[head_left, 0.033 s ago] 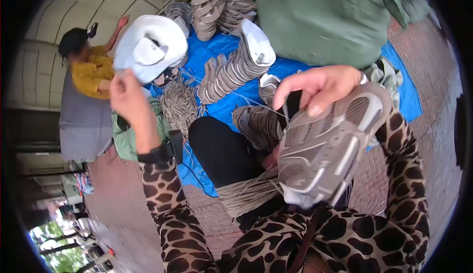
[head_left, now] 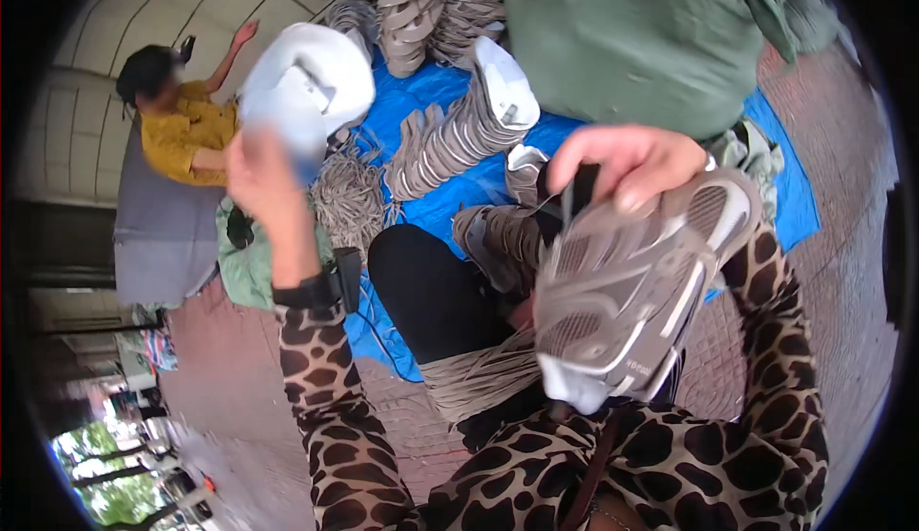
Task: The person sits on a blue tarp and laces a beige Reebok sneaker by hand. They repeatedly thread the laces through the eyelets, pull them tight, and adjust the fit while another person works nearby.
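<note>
My right hand (head_left: 632, 169) grips a brown-grey mesh shoe upper (head_left: 627, 292), its thumb on the near edge and fingers behind. The upper is tilted in front of my lap, white lining showing at its lower end. A grey shoelace (head_left: 569, 201) loops out beside my index finger. Raised at the left, my left hand (head_left: 263, 177) is closed in a pinch, blurred by motion. The lace runs toward it, though its held end is too smeared to see. A bundle of beige laces (head_left: 483, 378) lies across my leg.
On a blue tarp (head_left: 459, 215) lie stacked shoe uppers (head_left: 450, 153), a tangle of laces (head_left: 349, 196) and a white rounded piece (head_left: 345, 76). A large green sack (head_left: 632, 43) stands at the far right. A person in yellow (head_left: 177, 138) is at the far left.
My left hand has shifted slightly right and down and is blurrier. The shoe upper has tilted a little in my right hand.
</note>
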### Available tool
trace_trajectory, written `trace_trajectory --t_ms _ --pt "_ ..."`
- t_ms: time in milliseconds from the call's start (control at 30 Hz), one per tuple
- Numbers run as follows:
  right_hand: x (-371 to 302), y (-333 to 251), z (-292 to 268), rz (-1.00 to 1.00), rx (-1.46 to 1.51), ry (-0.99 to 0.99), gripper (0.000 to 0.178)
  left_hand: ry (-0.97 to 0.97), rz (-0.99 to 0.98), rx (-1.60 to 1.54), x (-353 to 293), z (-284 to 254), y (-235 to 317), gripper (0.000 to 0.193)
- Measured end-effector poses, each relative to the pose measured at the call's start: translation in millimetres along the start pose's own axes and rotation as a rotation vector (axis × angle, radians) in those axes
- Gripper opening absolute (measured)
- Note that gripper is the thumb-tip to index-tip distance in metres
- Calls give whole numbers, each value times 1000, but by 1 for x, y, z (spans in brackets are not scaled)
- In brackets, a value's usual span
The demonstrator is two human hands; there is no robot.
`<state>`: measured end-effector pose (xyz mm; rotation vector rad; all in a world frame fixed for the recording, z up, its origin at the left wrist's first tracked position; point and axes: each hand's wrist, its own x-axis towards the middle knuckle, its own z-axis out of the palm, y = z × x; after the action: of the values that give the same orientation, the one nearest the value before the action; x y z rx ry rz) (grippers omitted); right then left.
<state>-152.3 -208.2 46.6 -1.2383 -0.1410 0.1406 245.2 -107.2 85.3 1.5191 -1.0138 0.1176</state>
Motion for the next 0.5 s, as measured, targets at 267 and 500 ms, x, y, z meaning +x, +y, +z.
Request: trace_trajectory --t_ms 267,500 --pt "-1 96 -34 -1181 1119 267 22 -546 550 342 -146 33 25 35" --pt "8 124 -47 -842 692 1302 24 -876 930 282 -248 44 69 46"
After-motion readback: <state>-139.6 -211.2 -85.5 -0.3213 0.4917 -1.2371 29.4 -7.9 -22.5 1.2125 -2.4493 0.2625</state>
